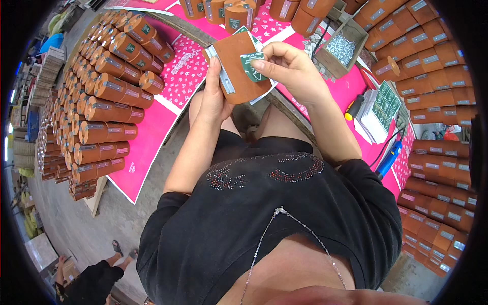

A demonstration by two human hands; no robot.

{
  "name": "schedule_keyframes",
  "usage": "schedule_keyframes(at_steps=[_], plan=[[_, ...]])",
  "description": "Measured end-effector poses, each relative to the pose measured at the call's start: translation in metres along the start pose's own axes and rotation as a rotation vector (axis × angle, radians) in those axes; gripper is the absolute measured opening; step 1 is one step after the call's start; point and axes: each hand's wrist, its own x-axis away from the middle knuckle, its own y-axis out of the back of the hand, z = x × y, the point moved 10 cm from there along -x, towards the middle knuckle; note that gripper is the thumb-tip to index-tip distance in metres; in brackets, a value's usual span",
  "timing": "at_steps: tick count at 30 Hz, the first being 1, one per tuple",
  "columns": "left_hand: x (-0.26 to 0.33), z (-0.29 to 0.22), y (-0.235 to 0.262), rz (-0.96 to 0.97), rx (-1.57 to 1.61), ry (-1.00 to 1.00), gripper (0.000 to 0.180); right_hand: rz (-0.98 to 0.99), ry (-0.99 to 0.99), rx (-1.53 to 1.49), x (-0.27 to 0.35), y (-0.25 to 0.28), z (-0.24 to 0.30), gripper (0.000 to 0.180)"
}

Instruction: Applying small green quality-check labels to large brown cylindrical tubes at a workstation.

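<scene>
In my left hand [214, 95] is a reddish-brown cylinder [230, 54], with the thumb across its near side and the fingers beneath. A silver metal strip [226, 80] runs along it beside that thumb. My right hand [301, 76] pinches a small green label [249, 71] with white print between thumb and fingers. The label lies against the cylinder's curved side; whether it is stuck down I cannot tell. Part of a white sheet [265, 96] shows from under the cylinder, below my right hand; how it is held is hidden.
Stacked brown cylinders [109, 112] fill the left; more cylinders [432, 66] rise on the right. A wooden box [345, 47] holds small metal pieces. On the pink-covered table [145, 152] are green label sheets [378, 114], a screwdriver [354, 107] and a blue-handled tool [390, 158]. Another person [94, 282] is lower left.
</scene>
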Motion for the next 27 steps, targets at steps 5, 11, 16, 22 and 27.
schedule_keyframes(at_steps=[5,11,16,22,27], plan=[[0.0008,-0.0075,-0.0040,0.047,-0.168,-0.069,0.056,0.021,-0.068,0.182,0.0008,0.0017,-0.0035,0.013],[0.0043,-0.0064,-0.0015,0.028,-0.174,-0.050,0.055,0.016,-0.078,0.243,0.0006,-0.0030,-0.0041,0.016],[0.0055,-0.0058,-0.0058,0.041,-0.157,-0.051,0.054,-0.020,-0.074,0.327,0.0011,-0.0011,-0.0050,0.018],[0.0053,-0.0062,0.0018,-0.047,-0.113,-0.061,0.051,-0.043,-0.112,0.313,0.0020,-0.0002,-0.0068,0.017],[0.0076,-0.0098,-0.0019,-0.042,-0.145,-0.075,0.053,-0.064,-0.092,0.314,0.0032,-0.0011,-0.0076,0.018]])
